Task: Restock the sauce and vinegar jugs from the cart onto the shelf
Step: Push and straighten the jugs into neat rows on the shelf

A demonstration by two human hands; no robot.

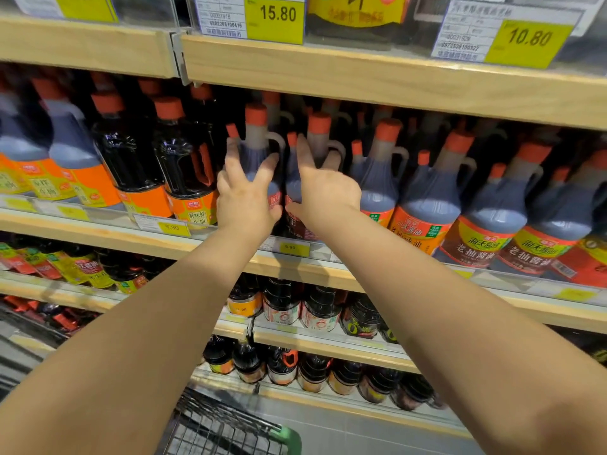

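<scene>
Fingers spread flat, my left hand presses one sauce jug and my right hand the neighbouring jug, both standing on the shelf. They look full, heavy and slick, so I'd lift them by the loop handle.

Upper left price tag reads 15.80, upper right price tag 10.80; lower tag perhaps 9.90.
</scene>
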